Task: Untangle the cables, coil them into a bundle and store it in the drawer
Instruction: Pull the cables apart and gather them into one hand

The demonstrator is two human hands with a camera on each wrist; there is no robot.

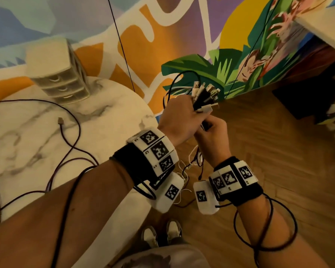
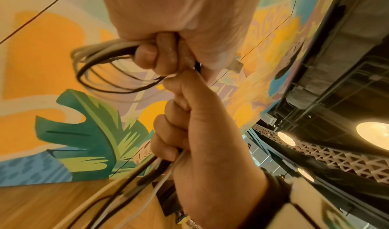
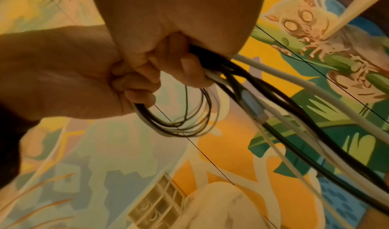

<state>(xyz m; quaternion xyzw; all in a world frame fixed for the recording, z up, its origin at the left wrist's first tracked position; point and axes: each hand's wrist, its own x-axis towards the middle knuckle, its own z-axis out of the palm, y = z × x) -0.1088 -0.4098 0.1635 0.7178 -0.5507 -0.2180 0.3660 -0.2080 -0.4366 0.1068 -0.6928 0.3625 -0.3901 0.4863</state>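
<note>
A bundle of black and white cables (image 1: pixel 205 94) is held in the air to the right of the table, its plugs fanned out upward. My left hand (image 1: pixel 177 115) grips the bundle just under the plugs. My right hand (image 1: pixel 211 132) grips the same cables directly below, fist against fist. A small loop of the cables (image 2: pixel 105 69) sticks out beside my left hand (image 2: pixel 168 32), and loose tails (image 1: pixel 193 163) hang toward the floor. The right wrist view shows that loop (image 3: pixel 185 116) under my right hand (image 3: pixel 179 32). The small plastic drawer unit (image 1: pixel 60 78) stands closed on the table's far side.
The round marble table (image 1: pixel 27 142) lies at the left, with a dark purple cable (image 1: pixel 74 132) snaking across it. A painted wall (image 1: pixel 182 35) is behind, wooden floor (image 1: pixel 278 151) at the right. Thin black wires (image 1: pixel 122 45) hang before the wall.
</note>
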